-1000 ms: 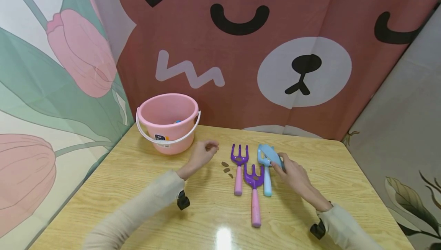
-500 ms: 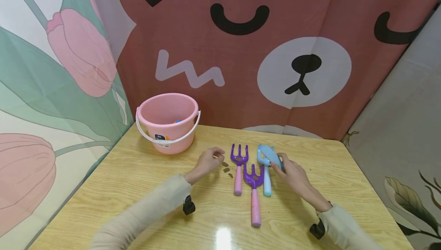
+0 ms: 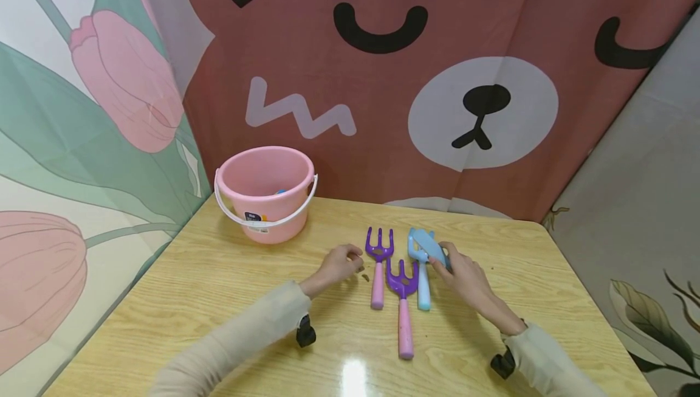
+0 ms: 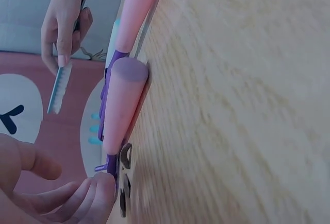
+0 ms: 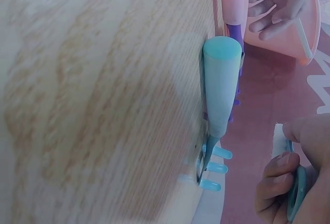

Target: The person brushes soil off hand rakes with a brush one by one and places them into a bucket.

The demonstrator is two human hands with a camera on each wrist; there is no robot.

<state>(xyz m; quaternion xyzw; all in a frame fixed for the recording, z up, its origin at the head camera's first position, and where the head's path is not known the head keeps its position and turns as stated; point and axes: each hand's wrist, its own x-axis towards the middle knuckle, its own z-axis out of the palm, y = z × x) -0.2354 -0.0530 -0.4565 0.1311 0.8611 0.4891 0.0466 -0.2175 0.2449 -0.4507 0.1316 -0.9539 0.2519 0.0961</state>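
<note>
My right hand (image 3: 465,275) grips a light blue brush (image 3: 431,248) by its handle. White bristles (image 4: 61,90) face down in the left wrist view, apart from the table. Beneath the brush lies a light blue toy hand fork (image 5: 221,90). Two purple hand forks with pink handles lie to its left, the upper one (image 3: 378,269) overlapped by the lower one (image 3: 404,324). My left hand (image 3: 338,264) is just left of the upper fork, low over several small brown pieces (image 4: 125,156). Its thumb stands apart from its relaxed fingers, with nothing seen between them.
A pink bucket (image 3: 273,220) with a white handle stands at the back left of the wooden table (image 3: 306,348). Something blue (image 3: 281,191) shows inside it. A printed curtain (image 3: 377,141) hangs close behind the table's back edge.
My left hand has moved right and slightly nearer to me, from beside the bucket to over the brown pieces, partly covering them. The right hand and brush have stayed in place.
</note>
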